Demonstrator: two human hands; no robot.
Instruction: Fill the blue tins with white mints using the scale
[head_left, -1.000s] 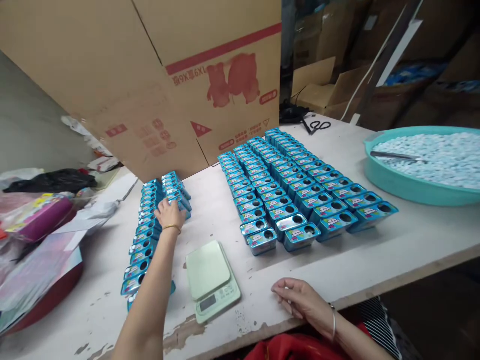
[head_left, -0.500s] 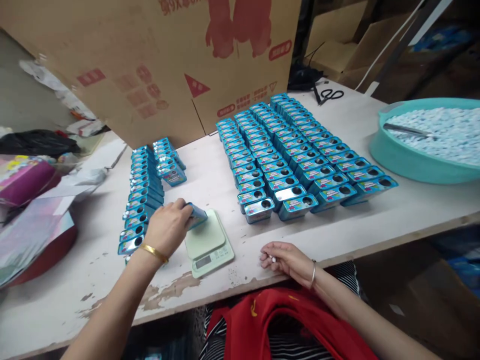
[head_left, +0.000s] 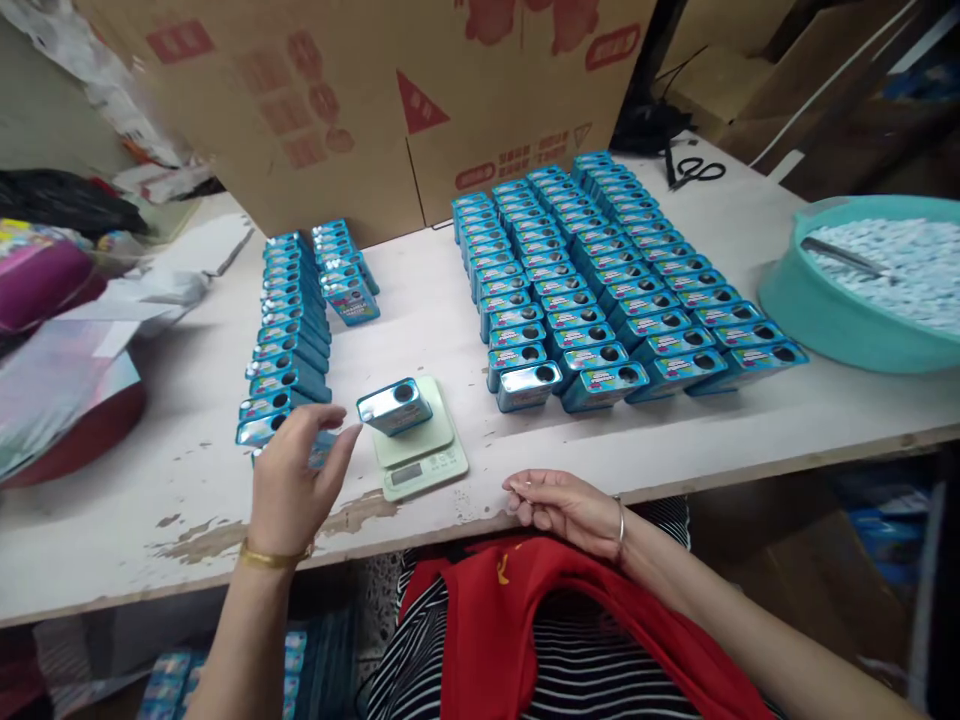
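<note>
A small blue tin (head_left: 395,405) with a round hole in its top stands on the pale green scale (head_left: 418,445). My left hand (head_left: 292,485) hovers just left of it, fingers apart and holding nothing. My right hand (head_left: 559,508) rests on the table's front edge with its fingers curled; in the frame half a second ago small white pieces showed at the fingertips, and now I cannot make out what it holds. Rows of the same blue tins (head_left: 289,325) stand left of the scale. A larger block of tins (head_left: 592,275) stands to the right.
A big cardboard box (head_left: 375,100) stands at the back of the worn white table (head_left: 450,330). A teal basin (head_left: 847,320) of small white pieces with a metal scoop (head_left: 844,258) sits at right. Scissors (head_left: 694,170) lie at the back. Bags and papers (head_left: 60,330) crowd the left end.
My left hand took a tin from the left rows, set it on the scale and let go. My right hand stayed at the table edge. The view tilted down.
</note>
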